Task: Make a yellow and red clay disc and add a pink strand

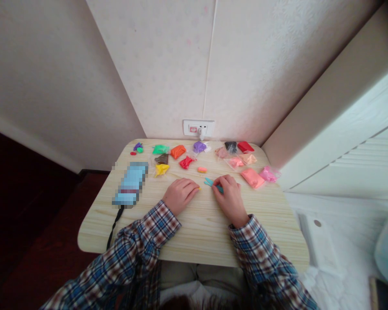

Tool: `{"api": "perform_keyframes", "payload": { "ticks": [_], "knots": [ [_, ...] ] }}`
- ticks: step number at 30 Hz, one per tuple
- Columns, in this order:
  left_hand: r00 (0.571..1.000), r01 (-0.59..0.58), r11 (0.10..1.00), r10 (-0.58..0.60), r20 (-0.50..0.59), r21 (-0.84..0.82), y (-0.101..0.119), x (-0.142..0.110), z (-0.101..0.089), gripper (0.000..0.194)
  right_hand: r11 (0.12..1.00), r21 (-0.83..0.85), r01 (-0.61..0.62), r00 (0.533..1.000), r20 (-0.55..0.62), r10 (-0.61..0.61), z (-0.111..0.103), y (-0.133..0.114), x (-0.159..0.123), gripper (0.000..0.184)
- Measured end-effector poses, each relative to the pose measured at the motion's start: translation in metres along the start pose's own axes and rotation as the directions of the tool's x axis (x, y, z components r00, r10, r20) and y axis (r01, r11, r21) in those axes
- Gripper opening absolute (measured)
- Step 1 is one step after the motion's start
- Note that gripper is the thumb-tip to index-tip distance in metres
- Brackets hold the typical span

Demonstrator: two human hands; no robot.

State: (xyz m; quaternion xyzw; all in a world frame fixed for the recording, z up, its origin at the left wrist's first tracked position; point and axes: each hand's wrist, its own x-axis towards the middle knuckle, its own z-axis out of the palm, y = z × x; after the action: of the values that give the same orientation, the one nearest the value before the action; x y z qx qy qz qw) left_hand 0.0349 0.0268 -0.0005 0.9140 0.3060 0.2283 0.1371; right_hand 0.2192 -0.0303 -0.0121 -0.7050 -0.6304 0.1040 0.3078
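Note:
My left hand (181, 193) rests over the middle of the table, its fingers pinched together on a small bit of yellow clay (199, 188) that shows at the fingertips. My right hand (229, 196) is closed around a light-blue plastic modelling tool (208, 182), whose forked end points left; its other end is partly behind the fingers. A short gap separates the two hands. Just beyond them lies a small orange roll of clay (202, 170) with a yellow edge. A bag of red clay (187, 162) and a bag of yellow clay (162, 169) lie farther back.
Several more clay bags, such as orange (178, 151), purple (199, 147) and coral (252, 178), line the table's back. Small purple clay pieces (137, 147) sit at the back left. A blurred-out phone-like object (131, 184) with a black strap (115, 226) lies left. A wall socket (198, 128) is behind.

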Motion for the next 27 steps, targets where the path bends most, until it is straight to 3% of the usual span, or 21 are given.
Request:
{"api": "perform_keyframes", "payload": {
  "ticks": [6, 10, 13, 16, 20, 27],
  "knots": [
    [1.000, 0.021, 0.999, -0.022, -0.009, -0.033, 0.005, 0.003, 0.000, 0.030, 1.000, 0.011, 0.001, 1.000, -0.008, -0.001, -0.001, -0.001, 0.001, 0.011],
    [0.999, 0.050, 0.998, -0.050, -0.012, 0.029, 0.005, 0.004, 0.001, 0.026, 1.000, 0.015, 0.002, 1.000, -0.006, -0.002, -0.002, -0.002, 0.001, 0.011],
    [0.996, 0.087, 0.993, -0.086, -0.024, 0.082, 0.003, 0.001, 0.001, 0.034, 1.000, 0.018, 0.005, 1.000, -0.004, -0.005, -0.003, -0.001, 0.001, 0.010],
    [1.000, -0.006, 0.984, 0.005, 0.009, 0.179, 0.005, -0.007, 0.001, 0.047, 1.000, 0.022, 0.006, 1.000, -0.006, -0.006, -0.003, -0.001, 0.001, 0.010],
    [0.962, -0.247, 0.936, 0.206, 0.180, 0.250, 0.015, -0.027, 0.005, 0.069, 0.999, 0.038, 0.015, 1.000, -0.006, -0.015, -0.003, -0.001, 0.001, 0.010],
    [0.944, -0.230, 0.940, 0.152, 0.292, 0.254, 0.018, -0.044, 0.011, 0.076, 0.997, 0.068, 0.030, 1.000, -0.008, -0.030, -0.002, 0.001, 0.001, 0.010]
  ]
}}
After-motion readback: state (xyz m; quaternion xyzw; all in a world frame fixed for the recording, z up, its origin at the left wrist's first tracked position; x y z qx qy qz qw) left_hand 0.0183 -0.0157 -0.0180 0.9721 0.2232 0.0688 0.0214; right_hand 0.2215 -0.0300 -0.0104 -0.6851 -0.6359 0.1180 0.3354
